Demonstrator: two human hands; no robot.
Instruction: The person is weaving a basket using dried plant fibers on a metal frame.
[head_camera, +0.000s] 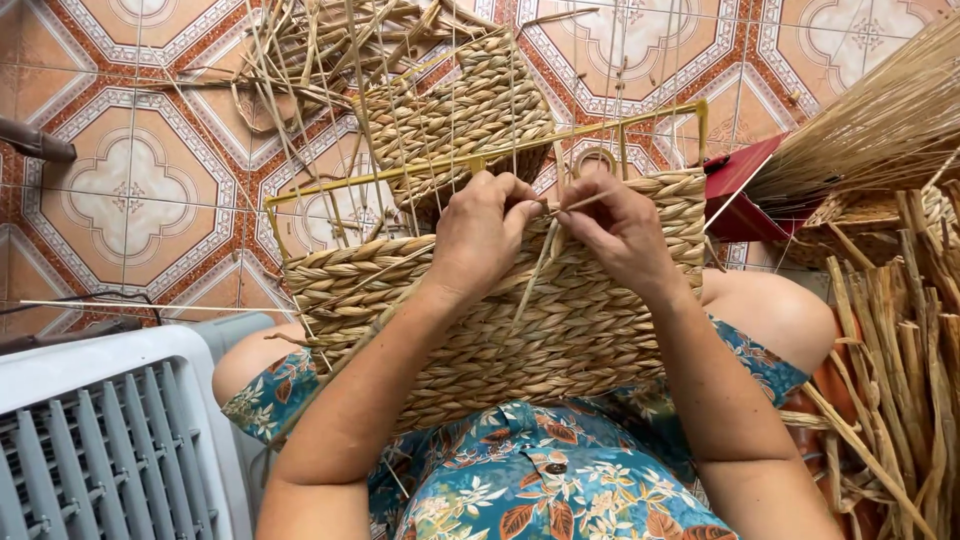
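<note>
Her left hand (485, 232) clamped the woven basket panel's (560, 330) top edge; her right hand (620, 228) pinched a seagrass strand (540, 262). Pulling it snug against the yellow wire frame (480, 160) seemed wise.

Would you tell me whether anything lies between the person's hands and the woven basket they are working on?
Nothing visible does: the left hand and right hand rest directly on the woven basket, pinching a straw strand at its top edge.
</note>
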